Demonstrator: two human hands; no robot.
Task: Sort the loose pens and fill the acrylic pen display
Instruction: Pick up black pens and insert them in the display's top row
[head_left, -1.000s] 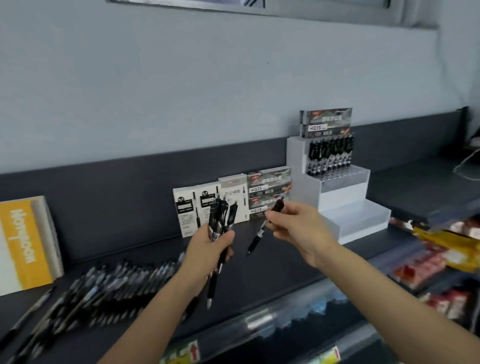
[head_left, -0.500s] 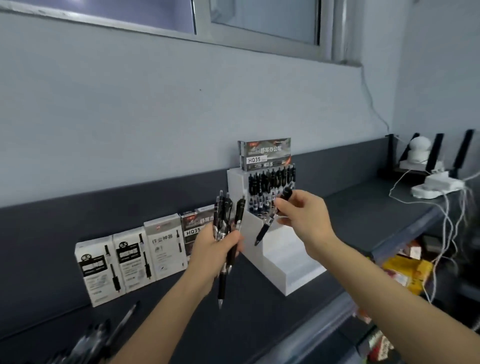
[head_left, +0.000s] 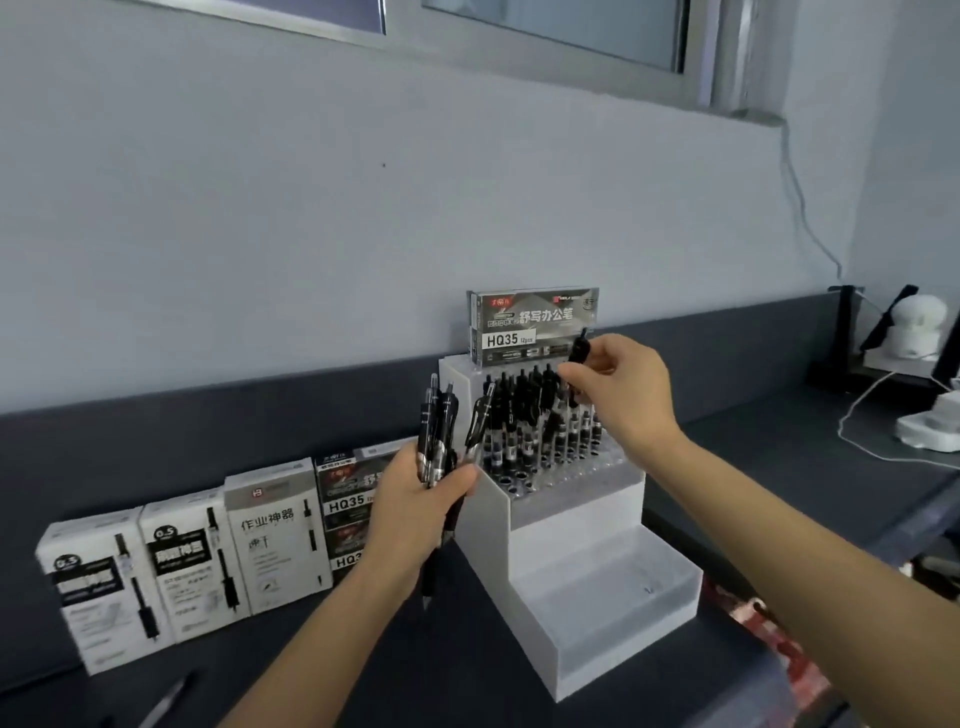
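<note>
The stepped white acrylic pen display (head_left: 582, 551) stands on the dark shelf, its upper tier holding several black pens (head_left: 524, 415) upright in holes. My right hand (head_left: 618, 395) pinches one black pen (head_left: 577, 353) by its top, over the right end of those rows. My left hand (head_left: 421, 499) is closed around a bunch of black pens (head_left: 439, 426), just left of the display's side wall. A pen box marked HQ35 (head_left: 535, 327) stands on the display's top step.
Several white and dark pen boxes (head_left: 192, 566) stand in a row against the back wall, left of the display. A loose pen (head_left: 166, 701) lies at the bottom left. A white device with cables (head_left: 914, 332) sits at the far right. The shelf's front edge runs lower right.
My view has swung right and closer to the display. My right hand has carried its pen up and right, from in front of the display to above the upper tier's pens.
</note>
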